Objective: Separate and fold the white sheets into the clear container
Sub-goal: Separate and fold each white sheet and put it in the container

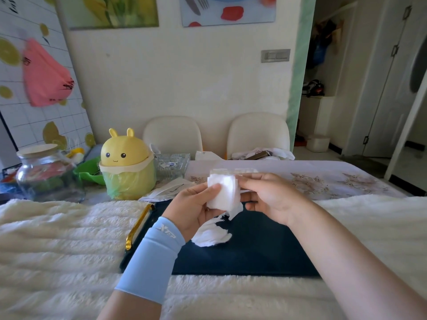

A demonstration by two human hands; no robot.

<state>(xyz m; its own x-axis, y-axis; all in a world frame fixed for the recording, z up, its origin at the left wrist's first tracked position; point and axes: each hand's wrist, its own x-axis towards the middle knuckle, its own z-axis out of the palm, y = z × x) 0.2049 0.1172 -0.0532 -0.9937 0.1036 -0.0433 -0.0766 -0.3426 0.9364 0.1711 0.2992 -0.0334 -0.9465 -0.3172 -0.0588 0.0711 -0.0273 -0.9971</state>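
White sheet (223, 191), folded small, held in both hands above the dark tray (265, 250), mid-table
The left edge is gripped by the left hand (191, 209), thumb laid on the face; the right edge is pinched by the curled right hand (270, 197). A ragged tail (211, 234) is trailed down onto the tray. The clear container (234, 171) is faintly seen just beyond the sheet's top edge; contact with it cannot be told. Judged very light, soft, limp and easily torn; best taken lightly at the corners or edges, with no pull set against the tail
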